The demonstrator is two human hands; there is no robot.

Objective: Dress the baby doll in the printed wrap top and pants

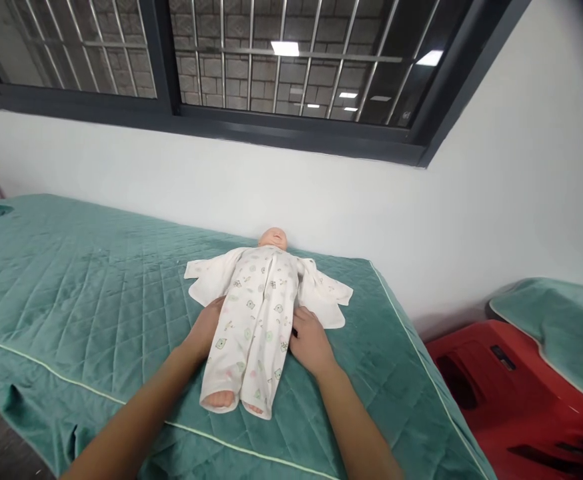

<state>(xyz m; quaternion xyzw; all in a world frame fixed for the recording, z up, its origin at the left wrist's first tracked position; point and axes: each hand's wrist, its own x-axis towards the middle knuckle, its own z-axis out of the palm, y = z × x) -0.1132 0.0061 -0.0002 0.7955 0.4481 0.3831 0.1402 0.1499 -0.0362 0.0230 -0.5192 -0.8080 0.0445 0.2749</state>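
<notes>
A baby doll (pixel 273 237) lies on its back on the green quilted bed cover, its head by the wall. White patterned baby trousers (pixel 251 327) cover its legs and reach high up its front; the feet show at the leg openings. A white baby shirt (pixel 321 293) is spread out to both sides beneath it. My left hand (pixel 209 327) rests against the left edge of the trousers, its fingertips hidden behind the cloth. At the opposite edge, my right hand (pixel 311 339) has its fingers curled in on the trousers' side.
The green quilted cover (pixel 96 287) drapes over the bed's front edge. A white wall (pixel 221 180) and a barred window (pixel 291 73) stand behind. At the right are red plastic stools (pixel 511 393) with a green cloth (pixel 561 333) on top.
</notes>
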